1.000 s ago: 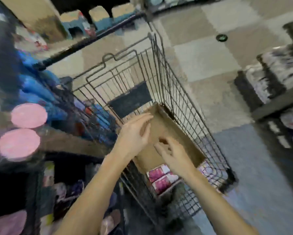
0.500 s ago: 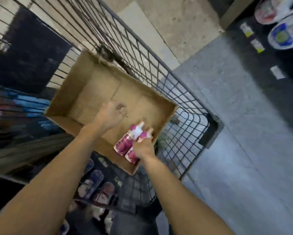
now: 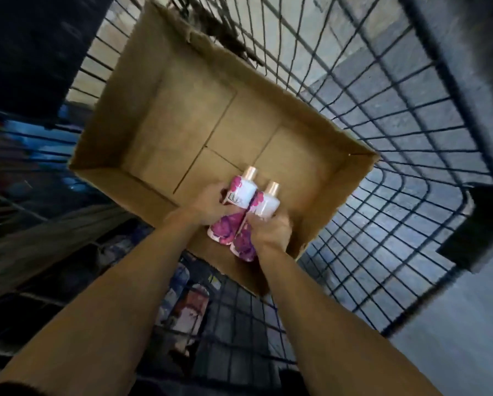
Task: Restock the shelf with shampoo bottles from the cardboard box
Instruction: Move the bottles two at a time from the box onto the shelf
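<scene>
An open cardboard box lies inside a wire shopping cart. Two shampoo bottles with white and pink flowered labels and rose-gold caps lie side by side at the box's near end. My left hand is closed around the left bottle. My right hand is closed around the right bottle. The bottles touch each other, caps pointing away from me. The rest of the box floor is bare cardboard.
The black wire shopping cart surrounds the box on all sides. Shelves with blurred products lie at the left and lower left. Grey floor shows through the cart at the right.
The view has dropped closer over the box. My left hand moved from the box floor onto the left bottle, and both hands now grip the two bottles.
</scene>
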